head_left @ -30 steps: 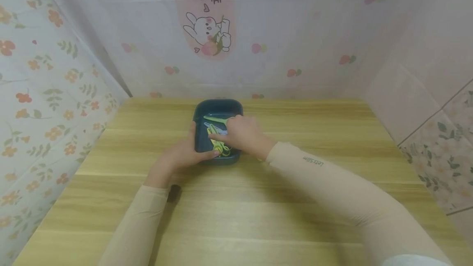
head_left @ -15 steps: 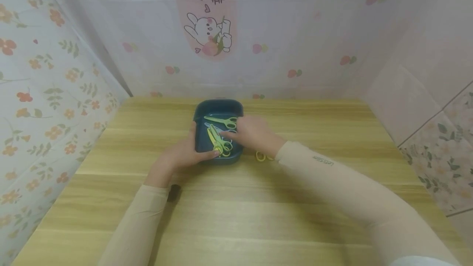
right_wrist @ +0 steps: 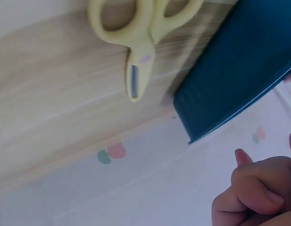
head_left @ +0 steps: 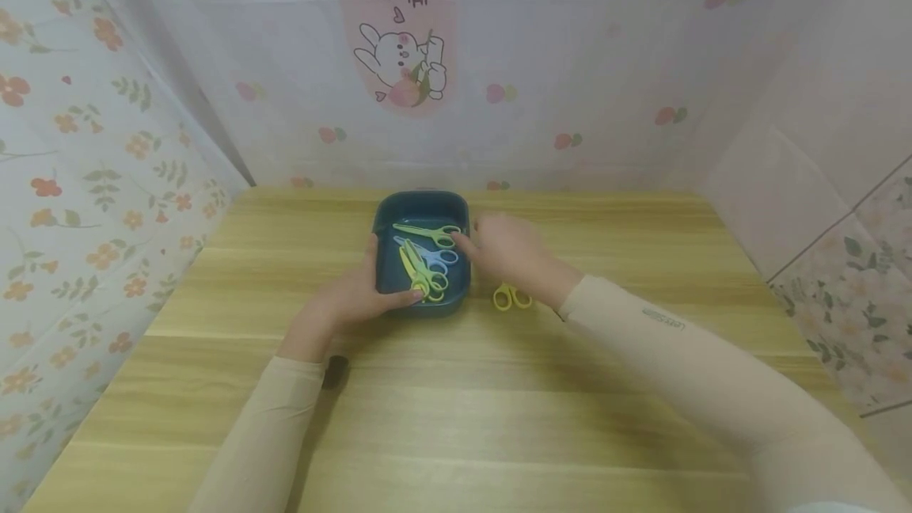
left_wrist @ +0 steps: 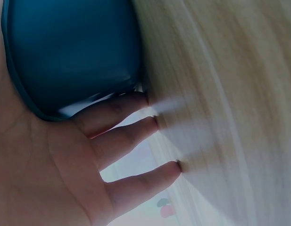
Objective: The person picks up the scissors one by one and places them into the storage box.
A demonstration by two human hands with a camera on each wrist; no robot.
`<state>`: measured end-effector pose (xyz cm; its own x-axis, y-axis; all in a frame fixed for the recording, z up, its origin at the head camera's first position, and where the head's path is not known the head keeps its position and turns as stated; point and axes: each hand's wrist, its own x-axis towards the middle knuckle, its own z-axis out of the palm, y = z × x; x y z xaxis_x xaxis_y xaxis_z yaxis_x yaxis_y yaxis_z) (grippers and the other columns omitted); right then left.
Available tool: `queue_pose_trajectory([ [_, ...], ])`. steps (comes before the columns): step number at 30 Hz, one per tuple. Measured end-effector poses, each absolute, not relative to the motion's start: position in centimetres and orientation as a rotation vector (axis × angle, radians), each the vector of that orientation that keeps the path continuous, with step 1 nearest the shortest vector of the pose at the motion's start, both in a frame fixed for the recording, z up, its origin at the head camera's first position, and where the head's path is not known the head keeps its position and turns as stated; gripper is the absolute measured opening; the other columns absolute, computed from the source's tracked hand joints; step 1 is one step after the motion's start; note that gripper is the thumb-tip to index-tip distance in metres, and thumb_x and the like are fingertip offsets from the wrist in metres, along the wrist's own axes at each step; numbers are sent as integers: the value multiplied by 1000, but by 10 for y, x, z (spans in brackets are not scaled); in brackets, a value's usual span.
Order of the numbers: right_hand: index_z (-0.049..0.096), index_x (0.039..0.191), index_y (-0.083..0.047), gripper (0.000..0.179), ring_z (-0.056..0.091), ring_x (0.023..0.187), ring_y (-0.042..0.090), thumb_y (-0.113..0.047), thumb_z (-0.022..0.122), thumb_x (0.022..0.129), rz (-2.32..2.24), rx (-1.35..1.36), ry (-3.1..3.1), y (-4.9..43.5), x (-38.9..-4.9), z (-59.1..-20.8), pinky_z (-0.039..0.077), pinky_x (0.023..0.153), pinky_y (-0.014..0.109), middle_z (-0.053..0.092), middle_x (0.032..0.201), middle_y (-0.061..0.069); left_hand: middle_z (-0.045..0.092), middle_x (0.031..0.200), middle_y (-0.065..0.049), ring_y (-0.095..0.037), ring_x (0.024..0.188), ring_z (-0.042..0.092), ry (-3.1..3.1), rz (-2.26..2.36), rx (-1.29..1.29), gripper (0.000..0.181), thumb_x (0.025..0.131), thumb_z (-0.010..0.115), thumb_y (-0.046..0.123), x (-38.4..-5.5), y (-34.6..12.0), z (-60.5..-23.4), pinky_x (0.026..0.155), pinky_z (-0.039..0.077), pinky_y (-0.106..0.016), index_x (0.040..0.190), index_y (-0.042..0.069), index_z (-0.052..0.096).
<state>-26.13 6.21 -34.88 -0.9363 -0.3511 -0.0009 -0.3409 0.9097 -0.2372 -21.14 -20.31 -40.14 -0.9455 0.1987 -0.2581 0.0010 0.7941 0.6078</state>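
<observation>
A dark teal box (head_left: 463,291) stands near the far edge of the table. Inside lie green scissors (head_left: 445,242), blue scissors (head_left: 435,261) and overlapping yellow and green scissors (head_left: 413,267). My left hand (head_left: 349,295) grips the box's near left corner, its thumb over the rim by the yellow handles; the left wrist view shows its fingers along the outer wall. My right hand (head_left: 516,252) is at the right rim with loosely bent fingers, nothing visible in them. Below it on the table lie pale yellow scissors (right_wrist: 140,52), partly hidden in the head view.
The wood-grain table (head_left: 427,418) reaches to a patterned cloth backdrop (head_left: 570,62). Floral cloth (head_left: 93,204) hangs on the left, and a pale panel (head_left: 826,180) stands on the right. Something small and dark (head_left: 336,372) shows beside my left wrist.
My right hand has drawn back to the right from over the scissors in the box, uncovering the green and blue handles and the yellow scissors on the table. My left hand stays put.
</observation>
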Motion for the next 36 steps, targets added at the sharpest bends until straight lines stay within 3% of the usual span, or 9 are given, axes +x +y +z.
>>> queue_pose_trajectory([
  [2, 72, 113, -3, 62, 74, 88, 29, -60, 48, 108, -376, -508, 3007, 69, -258, -348, 62, 76, 47, 77, 106, 13, 22, 174, -30, -46, 154, 43, 2675, 906, 153, 151, 77, 71, 88, -212, -203, -402, 123, 40, -60, 168, 12, -23],
  [4, 68, 131, 1, 69, 76, 105, 34, -61, 48, 108, -387, -479, 3000, 77, -254, -349, 63, 86, 51, 75, 126, 18, 21, 174, -30, -46, 154, 42, 2677, 904, 161, 152, 76, 71, 88, -212, -203, -403, 123, 40, -60, 168, 11, -23],
  [7, 60, 145, 2, 81, 76, 109, 34, -68, 49, 105, -363, -446, 3004, 86, -250, -352, 63, 86, 52, 71, 138, 20, 20, 174, -31, -47, 155, 41, 2682, 900, 166, 152, 77, 69, 89, -212, -203, -403, 124, 39, -60, 168, 11, -23],
  [9, 64, 136, 1, 81, 75, 92, 30, -72, 51, 102, -335, -454, 3021, 91, -247, -355, 63, 75, 48, 76, 124, 18, 21, 174, -31, -47, 155, 41, 2681, 908, 167, 151, 77, 70, 89, -212, -203, -404, 124, 39, -60, 168, 11, -23],
  [11, 70, 115, -2, 75, 69, 76, 25, -73, 53, 100, -309, -476, 3037, 96, -244, -358, 58, 63, 42, 76, 102, 14, 21, 174, -30, -46, 154, 42, 2682, 917, 162, 151, 76, 71, 88, -212, -203, -403, 124, 39, -60, 168, 12, -22],
  [13, 66, 93, -7, 66, 62, 65, 22, -73, 57, 98, -301, -494, 3042, 100, -241, -363, 51, 56, 38, 69, 83, 8, 22, 174, -30, -45, 154, 42, 2686, 922, 161, 151, 76, 72, 87, -212, -203, -403, 124, 38, -60, 168, 12, -22],
  [15, 59, 81, -13, 59, 58, 61, 22, -70, 61, 98, -288, -495, 3023, 105, -237, -368, 45, 53, 36, 62, 74, 5, 20, 175, -29, -45, 156, 40, 2687, 922, 162, 151, 76, 72, 87, -212, -203, -402, 125, 37, -59, 169, 11, -21],
  [25, 56, 80, -15, 56, 56, 61, 21, -68, 70, 93, -175, -520, 2955, 117, -225, -382, 43, 52, 36, 59, 72, 3, 19, 175, -29, -46, 156, 38, 2686, 910, 155, 150, 77, 71, 87, -212, -202, -401, 125, 37, -60, 168, 12, -22],
  [36, 59, 79, -16, 43, 52, 59, 20, -54, 74, 94, -268, -530, 2915, 128, -221, -400, 39, 50, 35, 59, 69, 2, 15, 177, -27, -45, 158, 34, 2654, 952, 143, 149, 78, 71, 86, -211, -203, -406, 127, 34, -60, 168, 15, -25],
])
